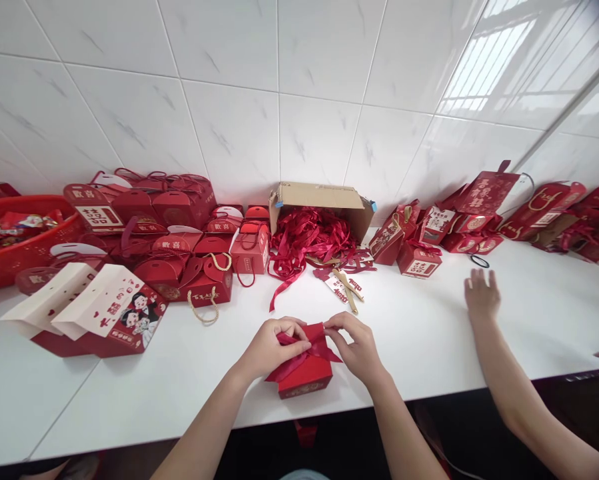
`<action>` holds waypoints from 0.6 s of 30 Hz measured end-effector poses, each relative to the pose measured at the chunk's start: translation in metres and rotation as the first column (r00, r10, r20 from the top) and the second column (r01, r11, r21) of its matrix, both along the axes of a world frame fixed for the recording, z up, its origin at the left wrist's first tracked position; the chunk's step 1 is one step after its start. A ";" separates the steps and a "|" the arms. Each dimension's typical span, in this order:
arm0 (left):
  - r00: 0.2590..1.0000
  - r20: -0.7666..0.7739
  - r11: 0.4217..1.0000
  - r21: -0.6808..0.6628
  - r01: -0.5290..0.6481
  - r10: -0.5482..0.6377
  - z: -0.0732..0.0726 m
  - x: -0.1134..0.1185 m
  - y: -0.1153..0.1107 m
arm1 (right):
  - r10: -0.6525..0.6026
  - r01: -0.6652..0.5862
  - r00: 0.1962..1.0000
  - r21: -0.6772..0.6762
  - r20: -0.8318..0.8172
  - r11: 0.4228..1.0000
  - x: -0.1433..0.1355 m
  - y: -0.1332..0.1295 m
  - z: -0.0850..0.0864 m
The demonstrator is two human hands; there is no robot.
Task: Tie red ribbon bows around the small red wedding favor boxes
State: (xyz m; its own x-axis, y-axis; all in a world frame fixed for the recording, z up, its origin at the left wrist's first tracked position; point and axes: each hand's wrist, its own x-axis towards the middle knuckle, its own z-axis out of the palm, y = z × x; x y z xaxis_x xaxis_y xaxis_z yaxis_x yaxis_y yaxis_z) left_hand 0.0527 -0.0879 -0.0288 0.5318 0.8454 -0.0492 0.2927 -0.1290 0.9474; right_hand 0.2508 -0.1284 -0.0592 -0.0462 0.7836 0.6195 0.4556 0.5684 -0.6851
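A small red gift box (306,377) with gold print on its front stands near the table's front edge, between my two hands. Dark red satin ribbon (292,365) lies across its top, with loose ends at both sides. On the left of the box top, my left hand (274,347) pinches the ribbon between thumb and fingers. At the upper right corner, my right hand (354,343) has thumb and forefinger closed at the ribbon and the box's top edge. The exact spot under the right fingertips is partly hidden.
A cardboard box (324,195) spills red ribbons against the tiled wall. Tags (343,288) lie before it. Red gift boxes (179,267) crowd the left, near a red basket (24,257); more boxes (479,213) stand right. Another person's hand (482,297) reaches over the table.
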 end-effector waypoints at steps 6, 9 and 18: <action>0.999 0.025 0.999 0.022 0.027 -0.028 -0.003 0.002 0.000 | -0.018 0.019 1.000 0.035 -0.025 0.999 0.004 0.001 -0.001; 0.999 0.020 0.999 0.022 0.039 -0.039 -0.004 0.002 0.000 | -0.033 0.035 0.999 0.050 -0.038 0.998 0.008 0.001 0.001; 1.000 0.010 1.000 0.009 -0.014 0.014 -0.008 -0.002 -0.002 | -0.003 -0.003 0.999 -0.136 -0.047 0.991 0.019 0.001 0.009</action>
State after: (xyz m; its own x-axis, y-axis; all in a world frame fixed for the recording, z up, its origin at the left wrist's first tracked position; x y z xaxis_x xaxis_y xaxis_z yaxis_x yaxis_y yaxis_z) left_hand 0.0512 -0.0901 -0.0366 0.5204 0.8532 -0.0357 0.2849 -0.1340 0.9491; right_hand 0.2701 -0.1272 -0.0498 -0.0200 0.8605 0.5090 0.4213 0.4690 -0.7763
